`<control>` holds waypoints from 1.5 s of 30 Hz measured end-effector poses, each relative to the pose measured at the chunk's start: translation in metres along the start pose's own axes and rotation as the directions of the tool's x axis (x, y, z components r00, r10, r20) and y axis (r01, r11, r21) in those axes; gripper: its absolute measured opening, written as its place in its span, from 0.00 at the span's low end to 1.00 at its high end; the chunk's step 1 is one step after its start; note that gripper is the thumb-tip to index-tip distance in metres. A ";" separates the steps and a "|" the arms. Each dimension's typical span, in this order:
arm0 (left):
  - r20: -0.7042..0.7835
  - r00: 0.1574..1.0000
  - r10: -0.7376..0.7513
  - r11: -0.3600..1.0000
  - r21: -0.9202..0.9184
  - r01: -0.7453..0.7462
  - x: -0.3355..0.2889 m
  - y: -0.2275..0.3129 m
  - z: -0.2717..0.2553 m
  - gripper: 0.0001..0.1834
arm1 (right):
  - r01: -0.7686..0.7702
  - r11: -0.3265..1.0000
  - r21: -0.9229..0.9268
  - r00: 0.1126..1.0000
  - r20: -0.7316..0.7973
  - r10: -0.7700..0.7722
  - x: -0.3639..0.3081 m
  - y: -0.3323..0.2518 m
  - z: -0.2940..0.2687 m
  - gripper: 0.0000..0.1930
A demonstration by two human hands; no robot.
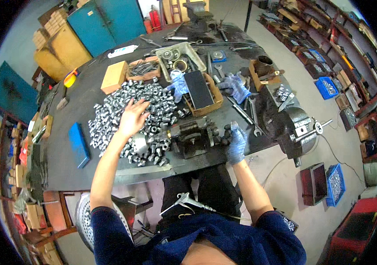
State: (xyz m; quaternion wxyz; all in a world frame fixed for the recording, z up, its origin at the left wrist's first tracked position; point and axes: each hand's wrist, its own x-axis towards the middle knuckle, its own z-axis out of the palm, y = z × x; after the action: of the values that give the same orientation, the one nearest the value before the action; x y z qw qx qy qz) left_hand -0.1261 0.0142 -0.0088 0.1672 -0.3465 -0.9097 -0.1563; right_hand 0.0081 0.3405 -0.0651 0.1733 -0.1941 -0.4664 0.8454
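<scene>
My bare left hand [134, 117] is over a big heap of small shiny metal fittings [126, 99], fingers spread, with nothing visibly gripped. Beside it, among the fittings, is a round silver metal part [139, 144]. That part lies at the left end of a dark, greasy bench fixture [195, 136] near the table's front edge. At the fixture's right end are black knobs [227, 132]. Against or just beside them is my right hand [237, 143], in a blue-grey glove. Its fingers stretch forward, somewhat blurred, and contact with the knobs is unclear.
A bench vise [292, 128] stands at the table's right corner, with wrenches [254, 112] nearby. Behind the heap are a grey tray of metal rings [188, 51] and cardboard boxes [114, 77]. A blue box [79, 145] lies left. An air blow gun [184, 201] rests by my lap.
</scene>
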 end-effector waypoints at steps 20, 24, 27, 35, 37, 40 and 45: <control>0.111 0.937 0.332 0.943 -0.016 -0.332 0.104 0.064 0.092 0.28 | -0.040 0.999 0.016 0.998 -0.041 0.040 0.009 0.009 -0.007 0.16; 0.069 0.944 0.322 0.947 -0.032 -0.320 0.102 0.063 0.098 0.28 | -0.063 0.998 0.007 0.998 0.008 0.063 0.005 0.004 -0.005 0.16; 0.065 0.958 0.279 0.960 -0.030 -0.277 0.101 0.066 0.091 0.27 | -0.017 1.000 -0.016 1.000 0.016 0.017 0.006 0.008 -0.007 0.16; -0.045 0.994 0.097 0.995 -0.014 -0.098 0.071 0.048 0.051 0.26 | -0.070 0.997 0.020 0.998 -0.006 0.070 0.007 0.009 -0.010 0.15; -0.020 0.999 0.040 0.999 0.012 -0.040 0.053 0.040 0.033 0.24 | -0.088 0.995 0.042 0.996 0.010 0.087 0.005 0.009 -0.008 0.15; -0.027 0.997 -0.077 0.997 -0.019 0.076 0.017 0.032 0.000 0.23 | -0.081 0.996 0.045 0.997 0.002 0.081 0.004 0.013 -0.011 0.16; 0.038 0.982 -0.184 0.982 0.047 0.182 -0.061 0.021 -0.036 0.18 | -0.028 1.000 0.015 0.999 -0.017 0.028 0.013 0.019 -0.018 0.17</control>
State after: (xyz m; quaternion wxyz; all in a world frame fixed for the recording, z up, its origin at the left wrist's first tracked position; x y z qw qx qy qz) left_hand -0.0619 -0.0205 0.0017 0.1404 -0.2609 -0.9442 -0.1440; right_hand 0.0036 0.3497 -0.0923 0.1669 -0.2066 -0.4559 0.8495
